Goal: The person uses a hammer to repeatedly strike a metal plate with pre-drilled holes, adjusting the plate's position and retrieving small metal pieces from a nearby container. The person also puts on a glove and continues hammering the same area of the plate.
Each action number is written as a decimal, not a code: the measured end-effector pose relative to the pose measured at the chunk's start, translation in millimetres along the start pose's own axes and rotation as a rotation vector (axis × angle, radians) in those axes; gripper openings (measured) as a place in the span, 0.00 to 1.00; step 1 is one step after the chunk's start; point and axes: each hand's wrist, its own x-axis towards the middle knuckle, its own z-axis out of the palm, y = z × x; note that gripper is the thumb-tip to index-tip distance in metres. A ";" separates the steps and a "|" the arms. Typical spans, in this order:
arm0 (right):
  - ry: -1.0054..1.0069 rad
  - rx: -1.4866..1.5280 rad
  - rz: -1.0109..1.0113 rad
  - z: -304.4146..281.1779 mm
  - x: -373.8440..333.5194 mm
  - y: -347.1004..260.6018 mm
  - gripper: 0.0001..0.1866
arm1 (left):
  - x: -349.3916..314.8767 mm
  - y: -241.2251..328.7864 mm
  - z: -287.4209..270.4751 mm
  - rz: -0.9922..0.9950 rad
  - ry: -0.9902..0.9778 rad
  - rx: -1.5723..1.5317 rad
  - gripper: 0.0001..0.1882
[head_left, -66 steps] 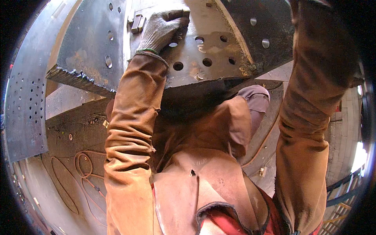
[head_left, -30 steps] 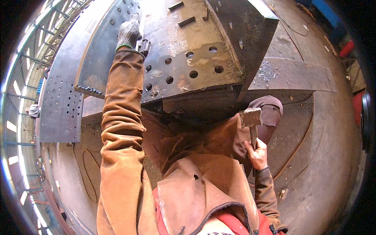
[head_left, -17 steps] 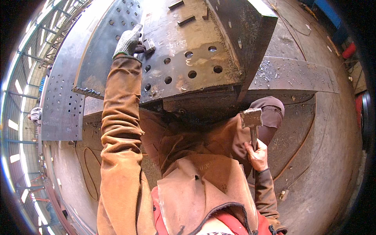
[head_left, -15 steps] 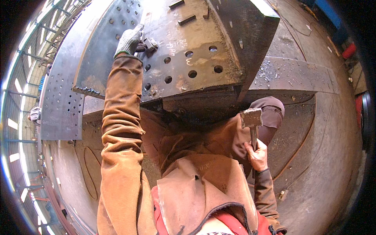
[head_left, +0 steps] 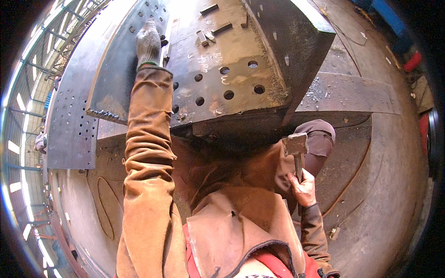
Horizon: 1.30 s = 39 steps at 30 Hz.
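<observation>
My left hand point(head_left: 149, 42), in a grey knit glove with dark fingertips, reaches far forward over the steel workpiece. Its fingers are bent around the edge of a narrow metal strip point(head_left: 166, 48), partly hidden by the glove. To the right of the strip, a small angled metal piece point(head_left: 202, 38) rests on the plate point(head_left: 185, 60), beside a short dark bar point(head_left: 221, 29). Near my right knee, my bare right hand point(head_left: 304, 189) is closed around the handle of a hammer point(head_left: 295, 144). The hammer's blocky head points up, away from the plate.
Round bolt holes point(head_left: 228, 95) run through the plate's near end. Another short bar point(head_left: 209, 9) lies farther back. A tall steel flange point(head_left: 292, 51) bounds the right side. A perforated plate point(head_left: 72, 134) stands at left, and a cable point(head_left: 359, 171) crosses the floor at right.
The small angled piece, earlier beside my left hand, now lies farther right and away, near the dark bar. My left hand has moved forward and left to the strip. The hammer has barely shifted.
</observation>
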 end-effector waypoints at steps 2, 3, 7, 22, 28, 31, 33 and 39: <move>-0.003 -0.003 0.015 -0.2 -0.5 1.0 0.10 | -3.8 16.9 4.7 0.028 0.046 0.230 0.34; -0.014 -0.027 0.016 -1.2 -0.1 0.0 0.10 | -9.8 20.2 13.6 -0.028 0.088 0.278 0.34; -0.003 -0.035 0.002 1.6 -0.6 -5.3 0.10 | 61.5 -38.6 -28.5 -0.104 0.035 0.634 0.35; 0.002 -0.017 0.037 0.1 5.7 -8.8 0.11 | 93.6 -29.2 130.8 0.425 -0.315 0.816 0.30; -0.024 0.038 0.049 1.8 12.4 -8.7 0.12 | 175.1 -76.6 156.3 0.492 -0.276 1.061 0.23; 0.025 0.015 0.073 2.3 7.6 -4.9 0.12 | 141.2 -56.0 191.7 0.420 -0.332 1.084 0.18; -0.009 0.015 0.095 1.7 11.7 -13.3 0.11 | 151.6 -53.2 169.2 0.439 -0.328 1.247 0.20; -0.128 -0.016 0.117 0.8 20.0 -13.7 0.10 | 209.1 -68.0 123.0 -0.281 -0.512 0.038 0.14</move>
